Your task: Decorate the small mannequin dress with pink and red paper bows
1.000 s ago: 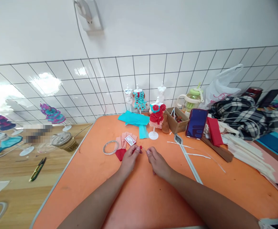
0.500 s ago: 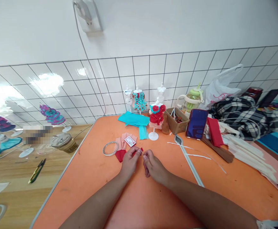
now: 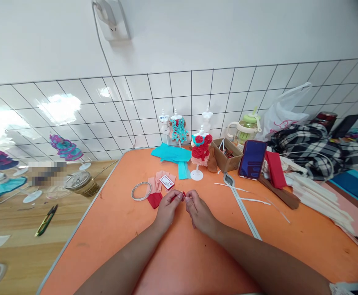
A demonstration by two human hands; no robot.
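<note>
My left hand (image 3: 167, 208) is closed in a pinch on a small red piece (image 3: 184, 194), paper or cloth, mostly hidden by the fingers. Fingertips of my right hand (image 3: 199, 209) pinch the same piece from the other side, so both hands nearly meet above the orange table (image 3: 173, 258). Just beyond my left hand lie a white card with a red edge (image 3: 167, 182), pale pink pieces (image 3: 152, 184) and a dark red piece (image 3: 155, 200). A roll of tape (image 3: 141, 191) rests beside them. Behind my hands stands a small dress form (image 3: 200, 151) in red, pink and turquoise ruffles.
Turquoise sheets (image 3: 171, 153) lie near more mini dress forms (image 3: 179, 129). To the right are a cardboard box (image 3: 227, 159), a phone (image 3: 252, 159), a green-lidded bottle (image 3: 247, 129) and white strips (image 3: 255, 200). Thread snips (image 3: 46, 221) and a lidded cup (image 3: 82, 183) sit on the wooden table leftward.
My right hand has turned slightly and its fingertips have come closer to my left hand, at the red piece. Other things on the table stay where they were.
</note>
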